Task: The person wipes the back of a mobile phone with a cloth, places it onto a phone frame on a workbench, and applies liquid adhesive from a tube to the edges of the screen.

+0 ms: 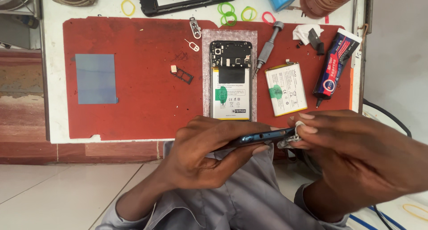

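Left hand [203, 149] clamped around a blue phone cover [256, 137], held edge-up just off the near edge of the bench [55, 123]. Right hand [352, 154] pinched shut on a white wad [290, 140], pressed against the cover's right end. On the red mat [142, 83]: opened phone [230, 80] at centre, screwdriver [266, 48] just beside it, loose battery [286, 88] to the right, glue tube [335, 65] near the right edge, SIM tray [182, 74] and blue sheet [96, 78] to the left. Rubber bands [229, 14] along the far edge.
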